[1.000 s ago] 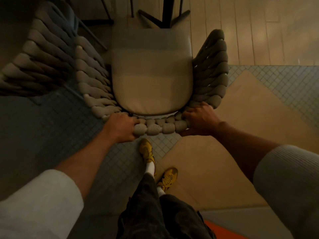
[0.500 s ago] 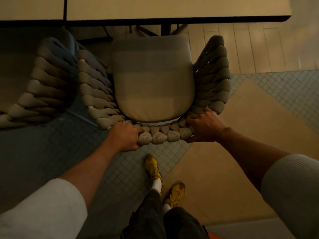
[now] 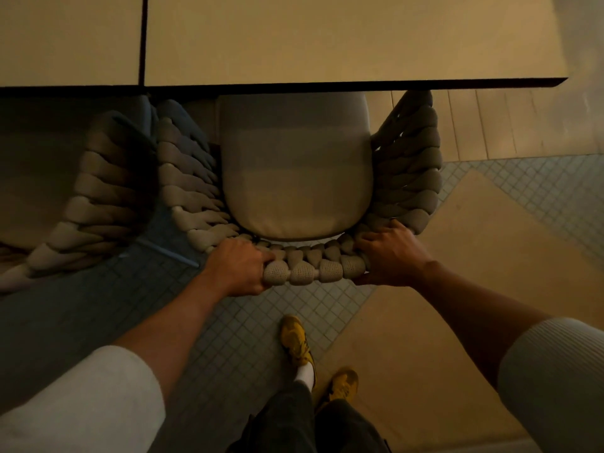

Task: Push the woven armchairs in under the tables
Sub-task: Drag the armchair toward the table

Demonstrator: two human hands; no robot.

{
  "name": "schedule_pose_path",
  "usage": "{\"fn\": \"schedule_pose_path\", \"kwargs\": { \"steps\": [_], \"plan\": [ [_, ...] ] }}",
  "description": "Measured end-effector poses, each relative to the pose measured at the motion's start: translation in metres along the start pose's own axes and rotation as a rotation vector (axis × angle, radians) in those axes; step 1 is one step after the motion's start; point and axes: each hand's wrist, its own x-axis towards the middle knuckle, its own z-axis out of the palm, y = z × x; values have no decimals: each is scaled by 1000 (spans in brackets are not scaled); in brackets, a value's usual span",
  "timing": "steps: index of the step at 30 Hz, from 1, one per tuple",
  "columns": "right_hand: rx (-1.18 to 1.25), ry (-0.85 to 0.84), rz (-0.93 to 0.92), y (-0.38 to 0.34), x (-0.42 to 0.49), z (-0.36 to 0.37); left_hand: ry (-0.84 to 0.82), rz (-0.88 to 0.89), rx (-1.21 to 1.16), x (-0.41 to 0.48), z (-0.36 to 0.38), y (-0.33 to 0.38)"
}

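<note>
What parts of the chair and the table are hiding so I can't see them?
All in the head view:
- The woven armchair: its legs are hidden under the seat cushion.
- The cushion's front end is covered by the table top.
- The table's legs are hidden under that same top.
- The left hand: its fingertips are curled out of sight round the chair's back rim.
- The second armchair is cut off by the left edge and dark with shadow.

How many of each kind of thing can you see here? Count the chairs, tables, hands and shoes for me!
Woven armchairs: 2, the gripped armchair and another to its left
Tables: 2, side by side
Hands: 2, left hand and right hand, both gripping the chair back
Yellow shoes: 2
Total: 8
</note>
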Motion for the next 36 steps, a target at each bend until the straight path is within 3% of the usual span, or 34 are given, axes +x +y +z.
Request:
{"fn": "schedule_pose_path", "kwargs": {
  "steps": [12,18,32,36],
  "plan": [
    [6,-64,41,1,12,-8,-23,41,-12,10,-4,-17],
    [-28,-99,89,-5,11,-8,-27,-44,-24,6,-4,-10],
    [116,-265,220,-47,-29,-39,-140,-169,-172,-44,-29,28],
    [266,-349,250,-55,-46,-51,-197,-222,-272,-59,-50,38]
  ]
}}
